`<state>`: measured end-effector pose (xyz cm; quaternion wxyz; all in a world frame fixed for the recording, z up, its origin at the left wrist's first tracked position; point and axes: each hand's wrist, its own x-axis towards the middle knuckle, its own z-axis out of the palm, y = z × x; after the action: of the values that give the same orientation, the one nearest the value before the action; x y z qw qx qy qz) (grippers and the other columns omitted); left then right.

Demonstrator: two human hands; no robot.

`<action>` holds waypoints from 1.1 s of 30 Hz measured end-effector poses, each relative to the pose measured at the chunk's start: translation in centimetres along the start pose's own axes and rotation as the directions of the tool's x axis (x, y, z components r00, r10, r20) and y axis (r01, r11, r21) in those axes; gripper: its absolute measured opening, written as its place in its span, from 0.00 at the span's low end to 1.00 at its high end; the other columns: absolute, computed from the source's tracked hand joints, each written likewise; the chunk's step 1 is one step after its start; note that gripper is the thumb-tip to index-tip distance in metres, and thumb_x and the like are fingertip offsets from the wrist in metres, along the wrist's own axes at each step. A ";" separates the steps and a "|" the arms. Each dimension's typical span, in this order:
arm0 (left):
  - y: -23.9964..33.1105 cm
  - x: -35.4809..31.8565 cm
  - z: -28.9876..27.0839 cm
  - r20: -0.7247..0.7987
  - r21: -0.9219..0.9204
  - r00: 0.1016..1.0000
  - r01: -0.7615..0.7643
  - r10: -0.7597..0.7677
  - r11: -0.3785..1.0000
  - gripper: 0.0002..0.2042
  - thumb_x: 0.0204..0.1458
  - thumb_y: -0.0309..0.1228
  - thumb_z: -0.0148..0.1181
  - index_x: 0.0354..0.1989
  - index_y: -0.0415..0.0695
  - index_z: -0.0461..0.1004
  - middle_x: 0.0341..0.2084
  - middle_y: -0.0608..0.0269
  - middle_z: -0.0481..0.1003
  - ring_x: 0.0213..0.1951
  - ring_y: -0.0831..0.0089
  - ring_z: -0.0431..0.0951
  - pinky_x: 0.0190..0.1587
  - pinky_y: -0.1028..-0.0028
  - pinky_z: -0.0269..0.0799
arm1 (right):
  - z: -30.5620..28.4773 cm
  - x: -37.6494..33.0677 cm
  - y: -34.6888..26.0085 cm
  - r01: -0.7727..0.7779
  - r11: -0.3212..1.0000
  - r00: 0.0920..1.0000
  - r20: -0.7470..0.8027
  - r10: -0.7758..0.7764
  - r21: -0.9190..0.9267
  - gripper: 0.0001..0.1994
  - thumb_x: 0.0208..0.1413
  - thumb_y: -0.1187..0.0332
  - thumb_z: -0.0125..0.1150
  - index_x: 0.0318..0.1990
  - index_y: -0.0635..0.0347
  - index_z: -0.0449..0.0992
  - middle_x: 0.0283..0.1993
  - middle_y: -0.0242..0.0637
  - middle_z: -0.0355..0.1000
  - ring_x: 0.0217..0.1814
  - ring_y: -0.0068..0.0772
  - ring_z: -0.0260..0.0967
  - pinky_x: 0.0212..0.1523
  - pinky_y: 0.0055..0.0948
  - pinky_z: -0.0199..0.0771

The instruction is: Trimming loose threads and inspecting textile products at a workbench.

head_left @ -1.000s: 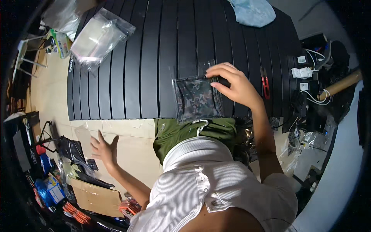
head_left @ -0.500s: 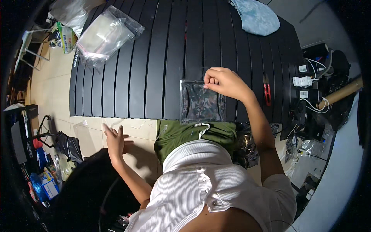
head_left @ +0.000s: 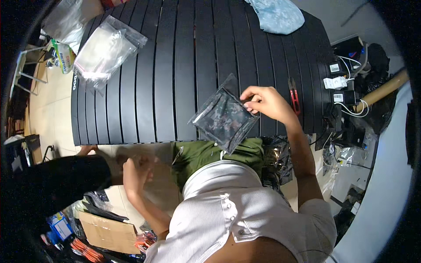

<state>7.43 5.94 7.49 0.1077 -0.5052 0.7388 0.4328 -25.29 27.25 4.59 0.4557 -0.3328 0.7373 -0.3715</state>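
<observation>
My right hand (head_left: 265, 103) pinches one corner of a clear plastic packet (head_left: 231, 83) over the near edge of the black slatted table. Inside it lies a folded camouflage-patterned cloth item (head_left: 222, 119), and the packet is turned so a corner points toward me. Off the table's front edge, my left hand (head_left: 135, 177) is low on the left side, its fingers smeared by motion. Beside it, a dark sleeve (head_left: 83, 173) of another person reaches in from the left; that person's hand is blurred and partly behind mine.
The black slatted table (head_left: 144, 101) bears a stack of clear plastic bags (head_left: 105, 55) at far left, a pale blue cloth (head_left: 280, 16) at far right and red-handled thread snips (head_left: 294, 98). White chargers (head_left: 335, 83) with cables sit along its right side. A cardboard piece (head_left: 109, 232) lies lower left.
The packet has turned from square-on to diagonal, still in my right hand. A dark-sleeved arm has reached in beside my left hand, which has moved slightly down. The view has shifted a little.
</observation>
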 end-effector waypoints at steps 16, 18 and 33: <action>5.6 4.4 9.0 -0.055 -0.369 0.965 -0.259 0.257 0.893 0.16 0.49 0.29 0.59 0.45 0.36 0.71 0.30 0.60 0.75 0.27 0.79 0.75 0.23 0.80 0.70 | 2.1 3.6 -2.3 -0.074 0.960 0.992 -0.122 0.042 -0.269 0.16 0.35 0.68 0.70 0.33 0.68 0.76 0.28 0.43 0.74 0.29 0.33 0.73 0.33 0.27 0.71; 6.0 4.4 9.0 -0.112 -0.182 0.877 -0.480 0.467 0.858 0.14 0.49 0.29 0.60 0.43 0.37 0.72 0.29 0.60 0.72 0.25 0.80 0.74 0.23 0.80 0.69 | 2.2 3.7 -2.1 -0.040 0.960 0.995 -0.101 0.012 -0.279 0.15 0.36 0.69 0.69 0.32 0.67 0.76 0.27 0.43 0.74 0.29 0.33 0.73 0.33 0.28 0.71; 12.3 8.9 12.5 -0.209 0.332 0.616 -0.686 0.760 0.647 0.13 0.44 0.41 0.61 0.31 0.44 0.73 0.26 0.63 0.73 0.33 0.64 0.70 0.35 0.66 0.61 | 0.2 -0.9 0.2 -0.064 0.996 0.997 -0.036 0.062 -0.064 0.12 0.47 0.64 0.63 0.29 0.66 0.76 0.25 0.36 0.75 0.25 0.23 0.70 0.28 0.23 0.67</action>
<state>-10.57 10.90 1.21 -0.1470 -0.2117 0.9295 0.2638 -24.76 28.09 4.72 0.4436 -0.3177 0.7668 -0.3381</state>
